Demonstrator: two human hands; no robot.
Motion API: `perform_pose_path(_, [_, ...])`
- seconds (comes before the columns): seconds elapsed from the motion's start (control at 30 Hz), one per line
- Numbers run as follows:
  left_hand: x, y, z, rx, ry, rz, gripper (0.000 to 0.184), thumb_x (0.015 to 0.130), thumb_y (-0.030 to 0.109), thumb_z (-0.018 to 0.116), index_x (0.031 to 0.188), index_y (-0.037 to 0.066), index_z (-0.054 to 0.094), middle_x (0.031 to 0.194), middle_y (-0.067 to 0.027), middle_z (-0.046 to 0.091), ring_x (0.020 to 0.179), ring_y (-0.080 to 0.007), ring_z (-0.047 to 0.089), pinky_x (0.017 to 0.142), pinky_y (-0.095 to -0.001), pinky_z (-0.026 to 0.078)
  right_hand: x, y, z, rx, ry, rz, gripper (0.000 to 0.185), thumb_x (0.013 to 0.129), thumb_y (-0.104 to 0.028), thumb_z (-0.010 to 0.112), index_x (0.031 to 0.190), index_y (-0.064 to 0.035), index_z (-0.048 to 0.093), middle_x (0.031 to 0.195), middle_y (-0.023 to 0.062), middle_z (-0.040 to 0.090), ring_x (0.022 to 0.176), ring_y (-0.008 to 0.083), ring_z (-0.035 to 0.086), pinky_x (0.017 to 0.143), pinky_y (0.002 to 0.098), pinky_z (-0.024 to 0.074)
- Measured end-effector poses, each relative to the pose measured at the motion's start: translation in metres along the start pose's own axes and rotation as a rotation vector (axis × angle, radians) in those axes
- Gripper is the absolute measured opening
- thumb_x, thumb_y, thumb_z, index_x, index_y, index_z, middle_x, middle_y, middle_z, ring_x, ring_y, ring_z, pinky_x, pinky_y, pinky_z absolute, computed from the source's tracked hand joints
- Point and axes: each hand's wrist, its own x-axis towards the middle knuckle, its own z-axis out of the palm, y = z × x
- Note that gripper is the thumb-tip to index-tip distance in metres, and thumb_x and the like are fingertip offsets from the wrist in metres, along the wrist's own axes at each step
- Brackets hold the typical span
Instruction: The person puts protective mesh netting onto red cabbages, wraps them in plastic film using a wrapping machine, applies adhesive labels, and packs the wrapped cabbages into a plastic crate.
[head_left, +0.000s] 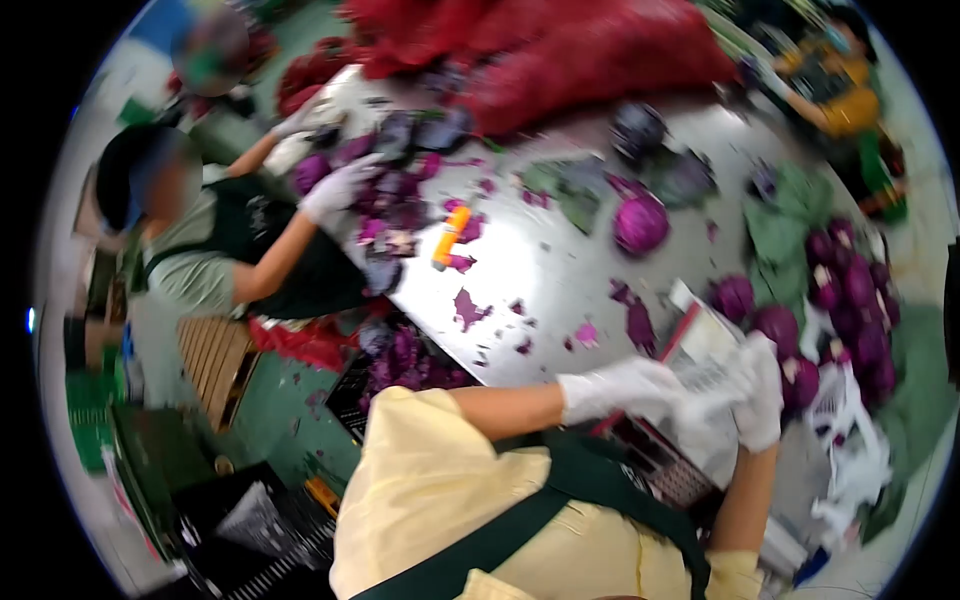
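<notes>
Our gloved left hand (628, 389) and right hand (757, 395) meet at blurred white plastic (708, 440); we cannot tell whether either grip is closed. The plastic's long axis runs toward our body, over a keypad device (684, 482); beyond, a purple cabbage (640, 223) on the table (545, 290).

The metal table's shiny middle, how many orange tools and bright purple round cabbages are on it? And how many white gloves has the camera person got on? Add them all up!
Orange tool: 1
Bright purple cabbage: 1
White gloves, on the left hand and right hand: 2
Total: 4
</notes>
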Motion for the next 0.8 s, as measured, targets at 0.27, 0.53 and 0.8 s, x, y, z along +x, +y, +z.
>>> perform_pose_path(0.27, [0.08, -0.024, -0.123, 0.246, 0.955, 0.447, 0.028, 0.086, 0.025, 0.069, 0.096, -0.002, 0.068, 0.084, -0.0101, 0.069, 0.079, -0.0144, 0.062, 0.073, -0.0299, 0.05, 0.148, 0.059, -0.023, -1.04, 0.123, -0.241, 0.021, 0.084, -0.017, 0.056, 0.097, -0.0023, 0.065, 0.1, 0.0223, 0.065, 0.095, 0.037, 0.063, 0.084, 0.0432, 0.05])
perform_pose_path(0.53, [0.139, 0.054, -0.238, 0.389, 1.032, 0.047, 0.068, 0.09, 0.06, 0.051, 0.087, -0.006, 0.069, 0.076, -0.0118, 0.068, 0.067, -0.0175, 0.062, 0.063, -0.0313, 0.047, 0.321, 0.029, 0.012, -1.144, 0.23, 0.043, 0.054, 0.092, -0.046, 0.038, 0.107, -0.0042, 0.068, 0.11, 0.0225, 0.065, 0.104, 0.0399, 0.062, 0.091, 0.0441, 0.0486])
perform_pose_path(0.8, [0.181, 0.035, -0.206, -0.166, 0.727, 0.415, 0.068, 0.095, 0.057, 0.043, 0.135, 0.002, 0.049, 0.119, -0.0163, 0.062, 0.105, -0.0232, 0.063, 0.089, -0.0329, 0.052, 0.305, 0.063, 0.017, -0.618, 0.207, 0.323, 0.072, 0.096, -0.056, 0.032, 0.108, 0.0089, 0.061, 0.094, 0.0245, 0.065, 0.08, 0.0305, 0.065, 0.071, 0.0394, 0.0492])
